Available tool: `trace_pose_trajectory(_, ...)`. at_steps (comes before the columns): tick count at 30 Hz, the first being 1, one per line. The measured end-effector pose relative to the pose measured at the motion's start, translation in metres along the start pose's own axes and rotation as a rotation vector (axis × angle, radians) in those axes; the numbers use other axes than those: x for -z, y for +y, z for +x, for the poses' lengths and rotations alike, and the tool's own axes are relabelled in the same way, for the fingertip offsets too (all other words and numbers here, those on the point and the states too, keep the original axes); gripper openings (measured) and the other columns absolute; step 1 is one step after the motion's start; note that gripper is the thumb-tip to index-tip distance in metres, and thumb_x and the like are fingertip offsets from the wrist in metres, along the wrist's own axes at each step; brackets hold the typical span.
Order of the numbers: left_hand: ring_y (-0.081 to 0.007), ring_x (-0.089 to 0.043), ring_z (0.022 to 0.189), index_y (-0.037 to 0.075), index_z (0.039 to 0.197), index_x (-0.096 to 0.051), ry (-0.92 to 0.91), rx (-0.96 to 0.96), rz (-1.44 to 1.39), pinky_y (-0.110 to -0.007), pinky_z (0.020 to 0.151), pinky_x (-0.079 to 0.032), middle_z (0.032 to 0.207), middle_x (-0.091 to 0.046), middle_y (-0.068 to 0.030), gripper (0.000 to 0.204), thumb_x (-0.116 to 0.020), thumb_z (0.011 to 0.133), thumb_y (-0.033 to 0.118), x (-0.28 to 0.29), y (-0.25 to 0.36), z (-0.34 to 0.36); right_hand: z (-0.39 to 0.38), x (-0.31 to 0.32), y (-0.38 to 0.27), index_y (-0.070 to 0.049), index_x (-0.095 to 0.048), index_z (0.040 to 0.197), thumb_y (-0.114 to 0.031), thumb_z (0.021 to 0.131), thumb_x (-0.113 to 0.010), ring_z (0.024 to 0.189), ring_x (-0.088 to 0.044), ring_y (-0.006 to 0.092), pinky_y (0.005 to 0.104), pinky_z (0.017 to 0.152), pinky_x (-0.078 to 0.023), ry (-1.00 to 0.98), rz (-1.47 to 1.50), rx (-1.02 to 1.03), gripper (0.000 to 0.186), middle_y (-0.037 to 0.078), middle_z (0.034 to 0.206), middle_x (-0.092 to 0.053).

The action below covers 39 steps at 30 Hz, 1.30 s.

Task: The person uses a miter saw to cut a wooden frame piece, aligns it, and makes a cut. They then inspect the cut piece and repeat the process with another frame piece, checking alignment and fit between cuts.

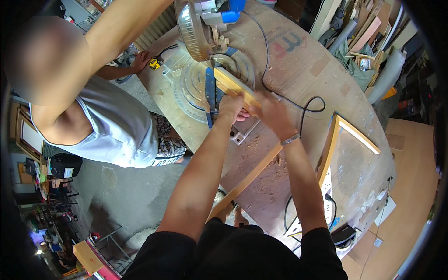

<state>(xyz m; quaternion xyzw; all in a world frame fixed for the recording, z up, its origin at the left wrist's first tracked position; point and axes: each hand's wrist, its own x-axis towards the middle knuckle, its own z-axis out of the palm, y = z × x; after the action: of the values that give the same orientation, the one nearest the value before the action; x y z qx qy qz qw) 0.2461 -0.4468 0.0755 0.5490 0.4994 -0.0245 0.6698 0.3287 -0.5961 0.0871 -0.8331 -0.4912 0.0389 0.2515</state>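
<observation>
My left hand (231, 108) is closed around a light wooden strip (237, 86) that lies on the base of a miter saw, beside its blue fence (210, 93). My right hand (274, 115), slightly blurred, grips the near end of the same strip. A clear round blade guard (193, 32) hangs just beyond the strip's far end. A longer wooden strip (247, 182) slants from under my right wrist down toward my body; my wrist hides whether the two strips touch.
At left a person in a grey tank top (116, 126) reaches an arm over the saw. Their other hand (140, 61) rests by a yellow tape measure (155, 63). A black cord (264, 56) crosses the table. An L-shaped wooden frame piece (333, 140) and a white power strip (327, 182) lie right.
</observation>
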Motion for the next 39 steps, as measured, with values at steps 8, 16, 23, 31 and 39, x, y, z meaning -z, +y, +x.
trace_pose_trajectory(8,-0.0194,-0.056,0.054,0.002,0.109,-0.066,0.131,0.035,0.012,-0.032,0.049,-0.043,0.09,-0.073,-0.0195,0.051,-0.059,0.1,0.051,0.004,-0.003,0.011,-0.007,-0.022,-0.011,-0.012,-0.062,0.114,-0.021,0.082,-0.076,0.104,-0.067,0.0348,0.0422,0.082,-0.06,0.141,-0.184,0.221,0.035,0.016,0.127,-0.061)
trace_pose_trajectory(16,-0.0125,-0.04,0.048,0.005,0.103,-0.065,0.108,-0.041,0.08,-0.032,0.042,-0.031,0.076,-0.064,-0.0111,0.039,-0.062,0.099,0.044,-0.002,-0.011,0.017,-0.011,-0.042,-0.014,-0.011,-0.065,0.103,-0.016,0.088,-0.066,0.096,-0.066,0.0328,0.0409,0.076,-0.059,0.257,-0.347,0.121,0.016,0.017,0.122,-0.061)
trace_pose_trajectory(23,-0.0276,-0.063,0.075,0.0,0.099,-0.066,0.191,-0.334,0.286,-0.038,0.067,-0.048,0.087,-0.066,-0.0183,0.036,-0.054,0.102,0.034,0.0,-0.055,0.089,-0.001,-0.047,-0.031,-0.011,-0.067,0.101,-0.013,0.089,-0.062,0.09,-0.065,0.033,0.0425,0.078,-0.058,0.337,-0.324,0.115,0.013,0.014,0.111,-0.06)
trace_pose_trajectory(31,-0.0197,-0.054,0.055,0.006,0.092,-0.062,0.003,0.054,-0.088,-0.036,0.052,-0.045,0.069,-0.058,-0.0068,0.03,-0.064,0.1,0.035,0.002,-0.005,0.008,-0.007,-0.048,-0.025,-0.012,-0.066,0.106,-0.014,0.086,-0.064,0.093,-0.064,0.0345,0.0443,0.084,-0.055,0.283,-0.327,0.046,0.02,0.012,0.11,-0.056)
trace_pose_trajectory(39,-0.0133,-0.052,0.057,0.012,0.094,-0.066,0.02,-0.075,-0.097,-0.029,0.055,-0.044,0.071,-0.06,-0.0006,0.028,-0.057,0.104,0.037,0.0,-0.013,0.006,-0.007,-0.053,-0.032,-0.012,-0.064,0.11,-0.012,0.084,-0.067,0.1,-0.061,0.035,0.0452,0.089,-0.053,0.274,-0.31,0.005,0.026,0.012,0.112,-0.055)
